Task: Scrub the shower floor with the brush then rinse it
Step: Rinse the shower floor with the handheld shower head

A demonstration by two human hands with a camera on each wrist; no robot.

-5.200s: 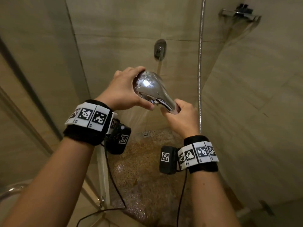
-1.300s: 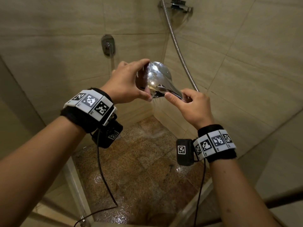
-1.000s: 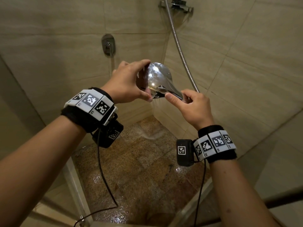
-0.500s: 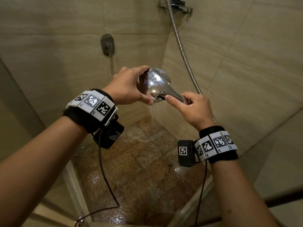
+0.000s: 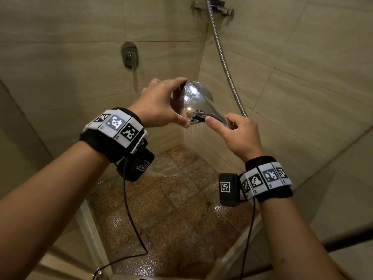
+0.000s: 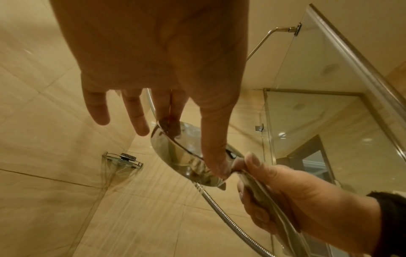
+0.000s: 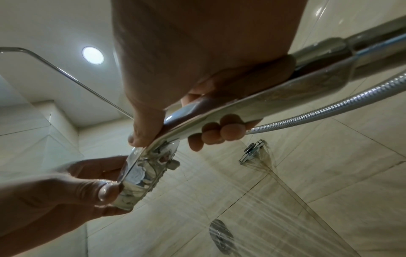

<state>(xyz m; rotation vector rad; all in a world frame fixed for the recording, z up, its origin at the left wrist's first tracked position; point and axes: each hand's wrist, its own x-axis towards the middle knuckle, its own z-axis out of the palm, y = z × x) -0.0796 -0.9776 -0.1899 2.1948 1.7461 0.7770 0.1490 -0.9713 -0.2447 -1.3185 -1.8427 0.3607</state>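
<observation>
From the head camera, both hands were raised in front of the tiled corner, sharing one chrome shower head [image 5: 198,102]. The left hand [image 5: 159,106] pinched the round head by its rim, fingertips over the top edge and thumb under the lower edge. The right hand [image 5: 236,134] was wrapped round the handle, thumb laid along it toward the head. Only this view showed the shower floor [image 5: 181,209]: brown speckled stone, wet and glinting, low in the middle of the frame, with thin streams of water falling from the head toward its far corner.

The left wrist camera looked up past the left hand [image 6: 153,60] and showed what the head camera did not: only the thumb and two fingers touched the rim, while the other two fingers [image 6: 96,107] stood straight and free. It also showed the glass wall [image 6: 329,113] and a corner shelf [image 6: 123,160] with a ridged dark thing on it, too small to identify.

The right wrist camera showed the right hand's fingers [image 7: 219,130] curled fully round the handle, the ribbed metal hose [image 7: 318,113] leaving it, and a ceiling light [image 7: 92,55].

The spray face of the shower head was turned away or seen edge-on in every view. The wall tap [image 5: 129,55] was small and shadowed.
</observation>
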